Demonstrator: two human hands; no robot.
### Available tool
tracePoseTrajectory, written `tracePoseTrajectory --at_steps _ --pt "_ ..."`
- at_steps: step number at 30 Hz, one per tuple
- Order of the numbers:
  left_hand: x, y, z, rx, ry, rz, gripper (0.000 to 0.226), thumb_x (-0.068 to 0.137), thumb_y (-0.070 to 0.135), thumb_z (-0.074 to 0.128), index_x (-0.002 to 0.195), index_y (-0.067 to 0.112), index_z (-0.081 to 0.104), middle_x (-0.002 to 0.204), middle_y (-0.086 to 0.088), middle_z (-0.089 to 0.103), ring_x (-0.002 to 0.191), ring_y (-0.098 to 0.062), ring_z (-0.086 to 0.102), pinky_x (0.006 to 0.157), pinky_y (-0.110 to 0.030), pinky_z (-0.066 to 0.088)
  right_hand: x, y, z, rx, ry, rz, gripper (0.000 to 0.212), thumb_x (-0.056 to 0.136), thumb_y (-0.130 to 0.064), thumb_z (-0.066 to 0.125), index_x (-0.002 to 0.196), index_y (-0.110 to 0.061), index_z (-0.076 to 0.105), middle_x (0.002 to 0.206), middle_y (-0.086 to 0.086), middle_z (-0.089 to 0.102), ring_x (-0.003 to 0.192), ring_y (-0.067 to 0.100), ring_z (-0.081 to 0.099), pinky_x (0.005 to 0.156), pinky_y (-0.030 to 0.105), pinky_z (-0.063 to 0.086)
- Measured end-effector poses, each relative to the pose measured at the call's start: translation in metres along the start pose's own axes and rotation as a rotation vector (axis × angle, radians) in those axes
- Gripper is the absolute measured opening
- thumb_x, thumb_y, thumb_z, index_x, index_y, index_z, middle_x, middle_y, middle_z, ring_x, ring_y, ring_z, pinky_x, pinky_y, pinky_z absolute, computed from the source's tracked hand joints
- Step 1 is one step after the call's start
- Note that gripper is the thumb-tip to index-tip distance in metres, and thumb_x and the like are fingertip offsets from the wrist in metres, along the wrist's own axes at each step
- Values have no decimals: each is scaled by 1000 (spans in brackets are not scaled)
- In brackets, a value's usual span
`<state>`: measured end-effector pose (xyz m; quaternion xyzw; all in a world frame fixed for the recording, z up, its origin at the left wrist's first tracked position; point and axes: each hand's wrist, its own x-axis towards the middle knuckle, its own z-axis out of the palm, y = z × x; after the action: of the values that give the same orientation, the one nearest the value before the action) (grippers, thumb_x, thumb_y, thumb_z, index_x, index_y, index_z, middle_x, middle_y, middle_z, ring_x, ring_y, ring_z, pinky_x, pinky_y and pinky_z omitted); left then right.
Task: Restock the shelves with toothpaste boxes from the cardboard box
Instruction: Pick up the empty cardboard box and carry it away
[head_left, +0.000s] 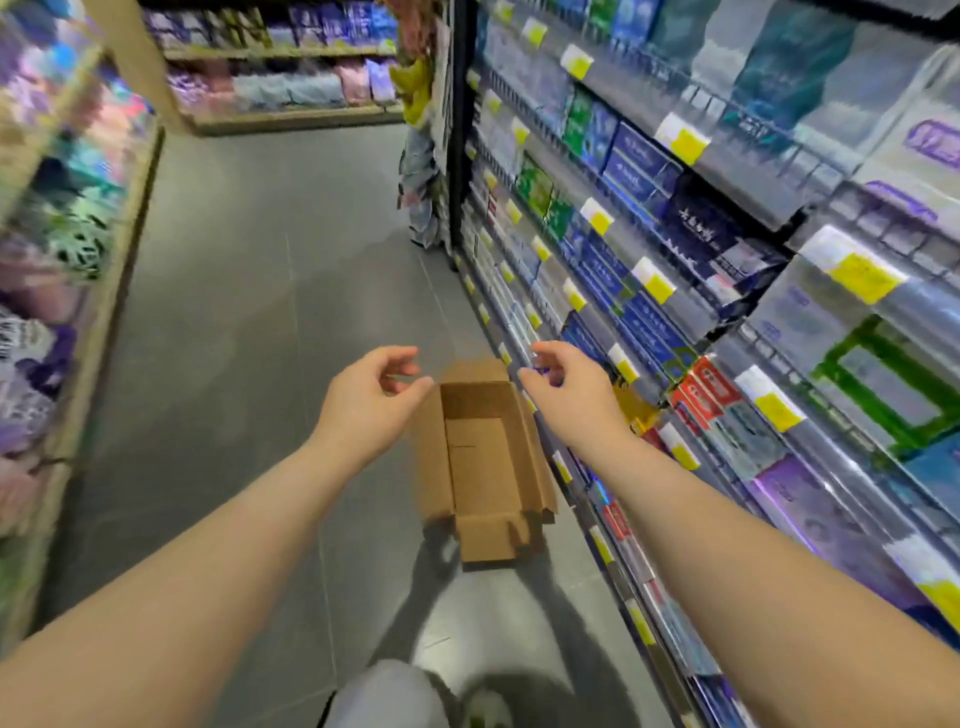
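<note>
Head view: an open cardboard box (480, 467) lies on the grey floor (234, 312), flaps spread, its brown inner floor in plain view. The left hand (371, 392) hovers over the box's far left corner, fingers loosely curled, thumb apart, holding nothing. The right hand (566, 387) hovers over its far right corner, the same half-open curl, holding nothing. Right of the box, shelves (748, 182) carry toothpaste boxes (639, 166) and yellow tags (685, 140); the print is too blurred to read.

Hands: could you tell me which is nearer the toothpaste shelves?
The right hand, beside the toothpaste shelves; the left hand is over the aisle floor.
</note>
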<state>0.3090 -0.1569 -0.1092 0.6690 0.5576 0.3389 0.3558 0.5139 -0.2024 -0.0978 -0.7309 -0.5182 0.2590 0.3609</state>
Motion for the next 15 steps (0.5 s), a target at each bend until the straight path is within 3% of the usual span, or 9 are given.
tracePoseTrajectory --at_steps 2,4,9,13,15 --pt "35 -10 7 -10 -7 -26 30 83 19 68 112 21 61 93 10 63 65 6 54 70 -2 40 34 5 10 18 -9 28 39 88 -24 61 126 -16 55 99 -4 58 86 8 52 89 24 43" --pt "74 -25 18 -25 -22 -48 30 83 19 68 112 22 62 95 10 64 63 10 52 66 3 37 69 14 23 30 -8 71 39 88 -23 60 127 -16 54 102 -3 60 88 7 53 89 24 43" --pt "162 -68 48 -18 -154 -112 33 84 15 67 116 12 60 99 1 64 60 1 53 65 2 38 149 43 61 73 31 240 38 88 -22 60 126 -15 54 98 1 61 87 9 54 86 21 41" --pt "214 -98 79 -40 -210 -155 32 85 8 65 117 5 59 97 -4 61 53 9 49 63 1 39 201 80 88 71 45 338 39 86 -25 61 124 -17 56 83 -18 55 90 9 56 92 27 45" --pt "228 -116 98 -55 -222 -163 31 85 5 64 116 3 59 94 -4 60 51 8 48 61 0 39 217 105 103 62 37 387 35 86 -26 61 121 -21 58 88 -15 58 90 10 55 90 26 44"
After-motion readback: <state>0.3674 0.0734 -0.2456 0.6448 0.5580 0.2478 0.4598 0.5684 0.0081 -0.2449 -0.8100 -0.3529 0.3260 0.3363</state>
